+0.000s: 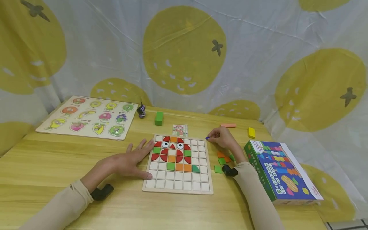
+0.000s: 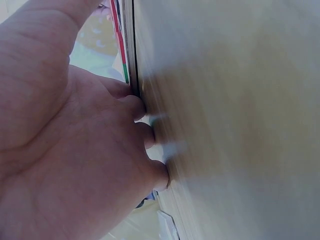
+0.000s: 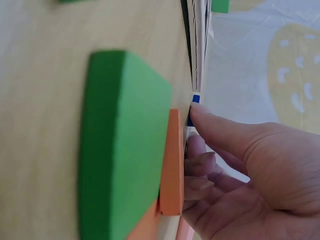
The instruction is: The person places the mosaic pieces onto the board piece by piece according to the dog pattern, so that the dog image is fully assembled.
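Presently the grid board (image 1: 178,166) lies flat on the table (image 1: 57,159) in front of the person, and it serves as the reference for all positions below. Its upper left portion carries a partly built mosaic of red, orange and green tiles with two eye pieces; the rows below the mosaic and the columns to its right stand unfilled, so by my judgement well under half the board is done. The left hand (image 1: 126,161) rests flat against the board's left edge, fingers straight and spread, holding nothing and apparently steadying the board. The right hand (image 1: 222,137) sits just off the board's upper right corner, fingertips pinching a small blue piece (image 1: 207,138), not yet placed in any cell. Loose tiles (image 1: 222,158), orange and green, lie just right of the board, still to be used. A small pattern card (image 1: 180,130) lies just beyond the board's far edge. A printed box (image 1: 283,172) stands further right of the board.
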Demonstrator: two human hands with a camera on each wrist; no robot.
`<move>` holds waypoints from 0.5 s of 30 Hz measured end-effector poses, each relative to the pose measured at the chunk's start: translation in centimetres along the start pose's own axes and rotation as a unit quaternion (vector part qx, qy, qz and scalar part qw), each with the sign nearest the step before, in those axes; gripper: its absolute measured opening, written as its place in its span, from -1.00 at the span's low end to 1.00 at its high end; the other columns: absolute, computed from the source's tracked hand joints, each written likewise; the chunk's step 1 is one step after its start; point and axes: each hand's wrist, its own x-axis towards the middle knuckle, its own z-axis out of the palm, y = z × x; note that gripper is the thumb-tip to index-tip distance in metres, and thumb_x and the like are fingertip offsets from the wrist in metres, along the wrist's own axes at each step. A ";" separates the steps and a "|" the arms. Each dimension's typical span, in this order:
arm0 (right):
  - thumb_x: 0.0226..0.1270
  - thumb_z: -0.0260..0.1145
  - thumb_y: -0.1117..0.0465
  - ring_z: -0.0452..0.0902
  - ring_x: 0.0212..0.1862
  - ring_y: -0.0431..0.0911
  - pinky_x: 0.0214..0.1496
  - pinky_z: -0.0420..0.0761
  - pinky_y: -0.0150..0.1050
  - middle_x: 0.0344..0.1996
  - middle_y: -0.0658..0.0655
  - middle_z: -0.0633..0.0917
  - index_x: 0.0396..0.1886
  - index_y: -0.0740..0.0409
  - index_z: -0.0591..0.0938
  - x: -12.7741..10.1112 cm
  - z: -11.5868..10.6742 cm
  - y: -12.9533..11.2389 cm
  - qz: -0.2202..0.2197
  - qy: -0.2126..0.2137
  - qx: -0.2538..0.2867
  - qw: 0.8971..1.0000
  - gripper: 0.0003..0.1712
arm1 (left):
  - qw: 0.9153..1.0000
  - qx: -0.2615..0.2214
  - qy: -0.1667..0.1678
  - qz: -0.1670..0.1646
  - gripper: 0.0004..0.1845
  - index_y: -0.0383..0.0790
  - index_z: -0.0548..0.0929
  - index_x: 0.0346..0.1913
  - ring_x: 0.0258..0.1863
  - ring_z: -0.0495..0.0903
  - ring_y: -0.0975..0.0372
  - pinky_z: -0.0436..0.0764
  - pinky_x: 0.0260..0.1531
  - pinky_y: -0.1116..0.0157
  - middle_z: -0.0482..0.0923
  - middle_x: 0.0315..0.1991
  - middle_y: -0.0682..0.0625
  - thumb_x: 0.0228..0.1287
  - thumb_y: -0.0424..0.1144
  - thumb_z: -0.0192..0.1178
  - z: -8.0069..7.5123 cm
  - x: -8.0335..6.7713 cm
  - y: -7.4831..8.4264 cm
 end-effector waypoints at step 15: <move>0.55 0.38 0.37 0.50 -0.31 -0.11 -0.24 0.53 -0.32 -0.32 0.19 0.70 -0.13 0.39 0.72 -0.9 0.1 -1.1 0.002 -0.046 -0.036 0.998 -0.89 | 1.000 0.002 0.001 0.004 0.33 -0.29 -0.22 0.76 0.72 -0.50 -0.24 -0.52 0.55 -0.39 -0.38 0.77 -0.31 0.33 0.20 0.48 0.0 0.0 0.1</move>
